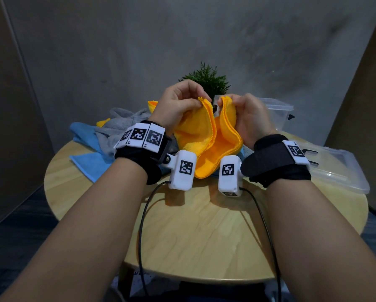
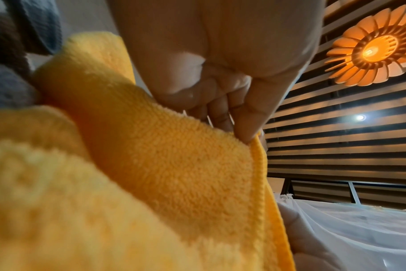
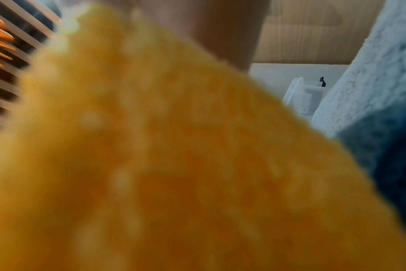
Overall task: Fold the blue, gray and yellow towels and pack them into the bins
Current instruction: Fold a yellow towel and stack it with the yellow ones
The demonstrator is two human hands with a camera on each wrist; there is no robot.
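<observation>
While both hands lift it above the round wooden counter, fluffy yellow microfibre towel, left hand fingers pinching one corner, right hand gripping the other.

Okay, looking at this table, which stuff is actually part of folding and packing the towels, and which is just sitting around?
Part of the job:
yellow towel, pinched by left hand and right hand
gray towel
blue towel
clear bin
second clear bin

Just lying about:
green plant
round wooden table
</observation>
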